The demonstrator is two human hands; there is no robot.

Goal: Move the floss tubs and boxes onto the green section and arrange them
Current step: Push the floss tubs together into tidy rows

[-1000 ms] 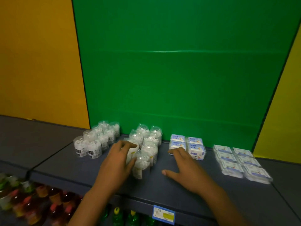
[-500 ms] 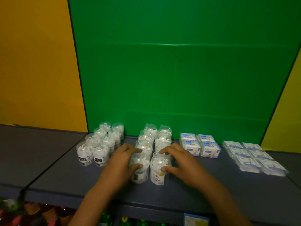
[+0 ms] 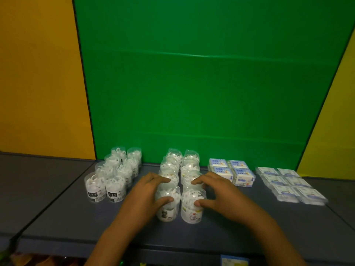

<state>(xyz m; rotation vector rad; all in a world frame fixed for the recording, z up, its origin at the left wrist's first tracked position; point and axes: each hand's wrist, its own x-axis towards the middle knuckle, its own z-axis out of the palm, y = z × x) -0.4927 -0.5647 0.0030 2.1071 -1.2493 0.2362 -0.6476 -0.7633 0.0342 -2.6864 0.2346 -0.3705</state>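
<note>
Two rows of clear floss tubs (image 3: 180, 169) run back toward the green panel (image 3: 201, 93) on the grey shelf (image 3: 57, 214). My left hand (image 3: 148, 192) grips the front left tub (image 3: 167, 206), fingers over its top and thumb on its side. My right hand (image 3: 217, 192) grips the front right tub (image 3: 193, 208) the same way. Both tubs stand upright, side by side. Another block of tubs with black labels (image 3: 113, 175) stands to the left. Blue-white floss boxes (image 3: 232, 171) sit to the right, then flat clear packs (image 3: 288, 183).
Orange panel (image 3: 38, 83) lies to the left of the green one, yellow panel (image 3: 338, 121) to the right. A price tag (image 3: 234, 261) hangs on the shelf's front edge. Dim bottles show on the lower shelf (image 3: 38, 261).
My right hand came left from the boxes onto the front right tub. Both hands settled on the front pair, which now stand straight and aligned. The camera shifted a little left.
</note>
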